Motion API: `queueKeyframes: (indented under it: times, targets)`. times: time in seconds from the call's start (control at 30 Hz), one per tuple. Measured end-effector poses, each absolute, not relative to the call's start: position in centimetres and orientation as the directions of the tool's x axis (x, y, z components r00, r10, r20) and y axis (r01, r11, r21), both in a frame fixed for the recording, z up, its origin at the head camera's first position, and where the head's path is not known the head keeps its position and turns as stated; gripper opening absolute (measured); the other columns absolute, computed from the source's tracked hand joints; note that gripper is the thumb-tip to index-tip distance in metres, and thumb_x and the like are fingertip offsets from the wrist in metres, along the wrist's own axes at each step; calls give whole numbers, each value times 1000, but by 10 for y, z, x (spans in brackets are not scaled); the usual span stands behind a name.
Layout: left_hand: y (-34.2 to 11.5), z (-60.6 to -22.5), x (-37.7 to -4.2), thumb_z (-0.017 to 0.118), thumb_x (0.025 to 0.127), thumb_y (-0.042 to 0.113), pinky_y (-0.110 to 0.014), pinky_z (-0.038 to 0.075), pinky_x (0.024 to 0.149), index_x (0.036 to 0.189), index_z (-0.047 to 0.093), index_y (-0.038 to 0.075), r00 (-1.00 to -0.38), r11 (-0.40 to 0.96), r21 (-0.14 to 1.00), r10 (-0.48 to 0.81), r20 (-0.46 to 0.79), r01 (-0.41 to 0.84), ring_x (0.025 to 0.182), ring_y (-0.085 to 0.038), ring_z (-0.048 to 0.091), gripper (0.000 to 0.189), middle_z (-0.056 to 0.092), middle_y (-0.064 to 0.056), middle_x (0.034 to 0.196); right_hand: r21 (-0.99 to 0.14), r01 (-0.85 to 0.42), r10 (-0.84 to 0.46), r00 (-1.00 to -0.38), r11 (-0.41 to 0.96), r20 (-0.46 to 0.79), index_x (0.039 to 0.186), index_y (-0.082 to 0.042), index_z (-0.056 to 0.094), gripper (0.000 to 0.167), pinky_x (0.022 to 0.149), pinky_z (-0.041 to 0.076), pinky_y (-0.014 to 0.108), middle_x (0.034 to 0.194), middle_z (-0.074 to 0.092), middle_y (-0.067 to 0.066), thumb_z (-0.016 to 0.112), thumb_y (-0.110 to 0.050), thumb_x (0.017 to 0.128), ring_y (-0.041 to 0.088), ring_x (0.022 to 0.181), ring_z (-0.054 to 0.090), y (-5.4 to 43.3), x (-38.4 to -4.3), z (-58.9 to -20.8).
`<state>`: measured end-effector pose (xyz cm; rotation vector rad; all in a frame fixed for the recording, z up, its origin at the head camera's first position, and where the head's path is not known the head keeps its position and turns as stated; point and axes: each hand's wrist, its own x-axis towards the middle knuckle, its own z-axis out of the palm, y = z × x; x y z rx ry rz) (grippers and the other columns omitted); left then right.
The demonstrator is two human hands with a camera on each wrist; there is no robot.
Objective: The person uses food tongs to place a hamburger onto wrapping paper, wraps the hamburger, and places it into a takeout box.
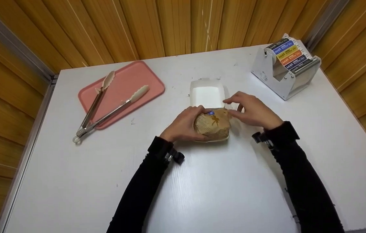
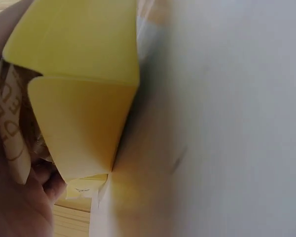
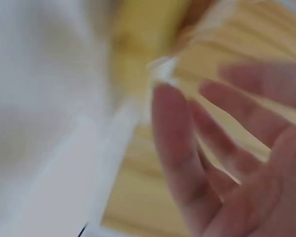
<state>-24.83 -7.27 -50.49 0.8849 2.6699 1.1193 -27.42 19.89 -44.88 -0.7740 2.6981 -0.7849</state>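
A burger [image 1: 215,124] wrapped in brown printed paper sits in the lower half of a small carton [image 2: 81,123], whose outside is yellow in the left wrist view. The carton's white lid [image 1: 207,94] lies open behind it. My left hand [image 1: 184,124] grips the wrapped burger from the left, thumb at the front edge and fingers over the back. On the right, my right hand [image 1: 253,111] hovers beside the burger and the lid's corner. In the right wrist view its fingers [image 3: 172,133] are spread and bent, with nothing between them.
At the left, steel tongs [image 1: 103,119] with pale tips lie partly on a pink tray [image 1: 134,76], their handle end over its near edge. A white label dispenser [image 1: 286,69] with coloured rolls stands at the back right. Wood-panelled walls [image 1: 176,26] enclose the white table [image 1: 215,184].
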Motion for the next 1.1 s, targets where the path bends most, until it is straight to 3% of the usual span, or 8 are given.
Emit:
queueKeyframes:
  times: [0.1,0.23,0.57,0.8,1.1]
  targets:
    - [-72,-505,-249,96,65,40,-35,46,98,133,58,19,-815,562,667,567,119,489,113,-17,55,81,65,3,126,-557,-431,-572,-814,710,-99,132,-3,68,52,76,53,37,121,71,15,80,-31,91,25,89,66,189,-262,-442]
    - [-72,-507,-249,94,66,46,-34,46,96,134,57,21,-812,562,661,570,127,498,112,-16,54,81,64,2,123,-537,-432,-569,-815,724,-111,131,-4,69,62,73,51,35,118,73,12,90,-32,80,22,83,64,179,-254,-442]
    - [-80,-509,-251,94,65,44,-34,47,98,129,59,19,-813,526,687,557,166,501,112,-15,56,77,65,3,125,-528,-457,-574,-815,715,-72,144,-5,59,90,77,55,39,125,61,16,99,-29,68,23,83,67,174,-253,-452]
    - [-84,-510,-249,94,66,43,-37,45,104,134,57,25,-850,478,768,502,160,427,119,-13,54,79,62,6,134,-589,-440,-580,-812,678,-61,147,-10,57,92,106,48,56,144,49,21,99,-28,68,36,126,54,171,-252,-454]
    - [-84,-512,-249,94,67,34,-38,43,109,138,56,26,-858,437,801,482,175,409,125,-14,53,81,60,8,140,-645,-394,-551,-833,655,-52,147,-6,53,93,110,43,57,140,59,20,98,-25,69,37,129,55,174,-258,-458]
